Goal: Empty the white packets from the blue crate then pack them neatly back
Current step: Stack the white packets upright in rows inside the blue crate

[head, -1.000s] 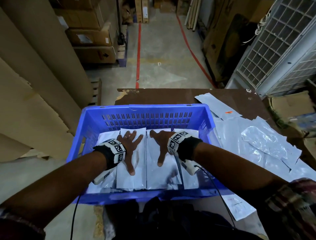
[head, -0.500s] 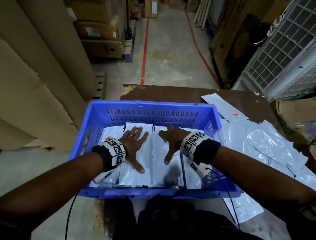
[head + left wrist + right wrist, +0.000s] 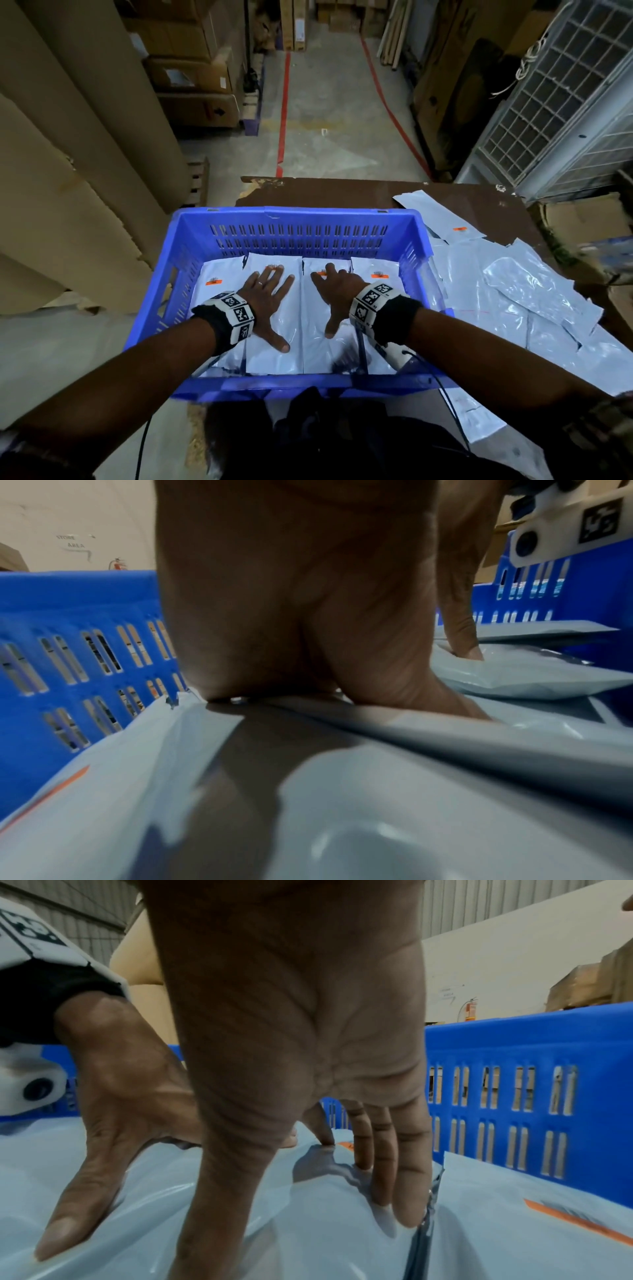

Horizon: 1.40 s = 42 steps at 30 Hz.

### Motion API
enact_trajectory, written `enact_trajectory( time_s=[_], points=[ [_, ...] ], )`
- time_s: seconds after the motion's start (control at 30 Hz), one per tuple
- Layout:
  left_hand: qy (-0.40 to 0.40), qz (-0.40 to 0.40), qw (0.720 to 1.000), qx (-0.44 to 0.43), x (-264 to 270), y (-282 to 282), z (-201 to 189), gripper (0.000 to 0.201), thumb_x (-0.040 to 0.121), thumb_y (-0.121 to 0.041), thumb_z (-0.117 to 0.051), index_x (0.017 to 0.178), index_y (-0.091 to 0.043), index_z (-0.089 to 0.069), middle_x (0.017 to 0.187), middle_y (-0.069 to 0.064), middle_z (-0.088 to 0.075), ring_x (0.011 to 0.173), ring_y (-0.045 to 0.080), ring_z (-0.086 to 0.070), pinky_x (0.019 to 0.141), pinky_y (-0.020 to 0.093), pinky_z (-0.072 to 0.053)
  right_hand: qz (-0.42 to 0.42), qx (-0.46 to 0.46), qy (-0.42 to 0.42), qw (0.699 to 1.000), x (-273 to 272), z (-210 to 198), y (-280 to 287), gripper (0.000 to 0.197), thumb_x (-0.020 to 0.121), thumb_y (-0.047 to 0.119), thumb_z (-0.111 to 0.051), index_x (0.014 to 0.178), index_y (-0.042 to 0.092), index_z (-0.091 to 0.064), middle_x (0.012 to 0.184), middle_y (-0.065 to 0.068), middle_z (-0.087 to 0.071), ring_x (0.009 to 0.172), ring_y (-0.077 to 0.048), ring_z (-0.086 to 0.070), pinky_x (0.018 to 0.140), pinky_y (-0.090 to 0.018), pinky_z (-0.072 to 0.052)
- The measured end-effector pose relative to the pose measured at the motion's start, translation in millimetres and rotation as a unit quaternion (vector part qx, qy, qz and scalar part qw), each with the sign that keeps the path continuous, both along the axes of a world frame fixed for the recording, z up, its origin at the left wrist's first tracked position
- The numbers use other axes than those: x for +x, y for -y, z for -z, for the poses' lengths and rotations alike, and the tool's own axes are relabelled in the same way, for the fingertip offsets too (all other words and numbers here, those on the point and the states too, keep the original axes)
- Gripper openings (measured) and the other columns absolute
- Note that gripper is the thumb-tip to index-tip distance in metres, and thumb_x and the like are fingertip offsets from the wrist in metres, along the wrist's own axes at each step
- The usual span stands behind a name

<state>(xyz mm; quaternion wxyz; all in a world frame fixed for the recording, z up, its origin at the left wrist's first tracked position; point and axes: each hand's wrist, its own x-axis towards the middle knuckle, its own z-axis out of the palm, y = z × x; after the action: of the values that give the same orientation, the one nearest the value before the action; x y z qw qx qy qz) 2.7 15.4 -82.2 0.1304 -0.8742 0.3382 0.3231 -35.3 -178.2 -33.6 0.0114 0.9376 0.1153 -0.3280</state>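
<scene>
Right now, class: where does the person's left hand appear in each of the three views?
Head: left hand flat on white packets, left of centre.
Left wrist: fills the top centre, palm pressing a packet.
Right wrist: at far left, thumb stretched down.
Shared landmark: blue crate slotted wall.

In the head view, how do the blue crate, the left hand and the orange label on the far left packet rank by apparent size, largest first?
1. blue crate, by far the largest.
2. left hand, spread flat on the packets.
3. orange label, a small mark.

The ranking is clear; nearness to the camera does not alter it.
</scene>
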Motion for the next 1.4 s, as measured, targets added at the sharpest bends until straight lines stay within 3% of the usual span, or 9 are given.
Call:
enact_trajectory(
  time_s=[0.2, 0.37, 0.43, 0.5, 0.57, 0.7, 0.9, 1.17, 1.4],
  points=[
    [0.026, -0.013, 0.996, -0.079, -2.2, 4.0, -22.4, 0.143, 0.056, -0.092, -0.056, 0.153, -0.021, 0.022, 0.161, 0.007, 0.025, 0.148, 0.029, 0.023, 0.120, 0.046, 0.012, 0.066, 0.072, 0.020, 0.995, -6.5, -18.7, 29.8, 0.108, 0.070, 0.044, -0.086, 0.154, 0.021, -0.022, 0.149, -0.013, -0.035, 0.132, -0.032, -0.045, 0.104, -0.041, -0.042],
    [0.031, -0.024, 0.987, -0.157, 6.4, 20.1, -52.6, 0.145, 0.041, -0.106, -0.009, 0.158, -0.020, -0.007, 0.163, 0.007, -0.015, 0.149, 0.027, -0.014, 0.121, 0.045, -0.008, 0.164, 0.171, 0.044, 0.970, -19.7, -42.5, 77.8, 0.076, 0.075, 0.045, -0.082, 0.141, 0.030, -0.047, 0.135, 0.000, -0.054, 0.119, -0.019, -0.055, 0.101, -0.030, -0.042],
    [0.034, -0.024, 0.984, -0.172, 8.6, 24.1, -59.8, 0.121, 0.063, -0.098, -0.025, 0.156, -0.021, -0.020, 0.157, 0.005, -0.031, 0.143, 0.026, -0.029, 0.117, 0.041, -0.022, 0.188, 0.195, 0.050, 0.961, -26.8, -51.0, 98.8, 0.071, 0.073, 0.050, -0.082, 0.135, 0.034, -0.051, 0.123, 0.005, -0.059, 0.104, -0.014, -0.059, 0.098, -0.031, -0.048],
    [0.025, -0.046, 0.978, -0.201, 7.3, 31.5, -66.8, 0.084, 0.086, -0.068, -0.054, 0.153, -0.022, -0.030, 0.153, 0.003, -0.038, 0.140, 0.024, -0.036, 0.113, 0.036, -0.030, 0.206, 0.217, 0.071, 0.951, -36.5, -60.1, 119.6, 0.068, 0.072, 0.053, -0.081, 0.131, 0.033, -0.054, 0.117, 0.005, -0.060, 0.094, -0.012, -0.061, 0.097, -0.034, -0.050],
    [0.014, -0.064, 0.969, -0.238, 6.0, 42.2, -70.9, 0.072, 0.089, -0.052, -0.064, 0.149, -0.022, -0.038, 0.151, 0.002, -0.042, 0.138, 0.022, -0.039, 0.113, 0.036, -0.033, 0.226, 0.236, 0.105, 0.939, -49.3, -71.1, 142.3, 0.059, 0.074, 0.044, -0.082, 0.126, 0.029, -0.058, 0.108, 0.002, -0.061, 0.087, -0.015, -0.060, 0.094, -0.031, -0.049],
    [-0.004, -0.066, 0.947, -0.313, 0.1, 76.8, -80.2, 0.071, 0.083, -0.062, -0.061, 0.144, -0.027, -0.045, 0.145, -0.007, -0.049, 0.132, 0.014, -0.047, 0.107, 0.036, -0.042, 0.270, 0.237, 0.121, 0.925, -74.3, -78.1, 193.8, 0.054, 0.077, 0.042, -0.081, 0.125, 0.028, -0.060, 0.105, 0.003, -0.063, 0.086, -0.016, -0.063, 0.091, -0.029, -0.049],
    [-0.039, -0.051, 0.911, -0.407, -25.8, 158.1, -103.7, 0.051, 0.088, -0.033, -0.072, 0.135, -0.020, -0.056, 0.121, -0.009, -0.062, 0.111, 0.004, -0.059, 0.083, 0.003, -0.040, 0.328, 0.245, 0.145, 0.901, -112.2, -60.0, 267.6, 0.046, 0.073, 0.040, -0.084, 0.113, 0.029, -0.065, 0.098, 0.004, -0.065, 0.079, -0.005, -0.062, 0.082, -0.023, -0.047],
    [-0.070, -0.007, 0.887, -0.455, -63.0, 276.6, -109.9, 0.041, 0.084, -0.027, -0.074, 0.123, -0.020, -0.064, 0.104, -0.003, -0.068, 0.093, 0.012, -0.065, 0.079, 0.021, -0.051, 0.381, 0.230, 0.092, 0.891, -147.3, -5.4, 341.4, 0.044, 0.074, 0.048, -0.082, 0.111, 0.035, -0.063, 0.102, 0.004, -0.065, 0.089, -0.012, -0.062, 0.085, -0.031, -0.050],
    [-0.093, -0.006, 0.937, -0.335, -71.0, 353.9, -93.5, 0.053, 0.086, -0.035, -0.071, 0.135, -0.022, -0.054, 0.123, 0.003, -0.060, 0.107, 0.017, -0.057, 0.094, 0.029, -0.048, 0.396, 0.244, 0.063, 0.883, -146.4, 22.3, 376.9, 0.041, 0.080, 0.042, -0.079, 0.115, 0.026, -0.065, 0.110, -0.001, -0.063, 0.101, -0.019, -0.060, 0.095, -0.035, -0.050]
  ],
)
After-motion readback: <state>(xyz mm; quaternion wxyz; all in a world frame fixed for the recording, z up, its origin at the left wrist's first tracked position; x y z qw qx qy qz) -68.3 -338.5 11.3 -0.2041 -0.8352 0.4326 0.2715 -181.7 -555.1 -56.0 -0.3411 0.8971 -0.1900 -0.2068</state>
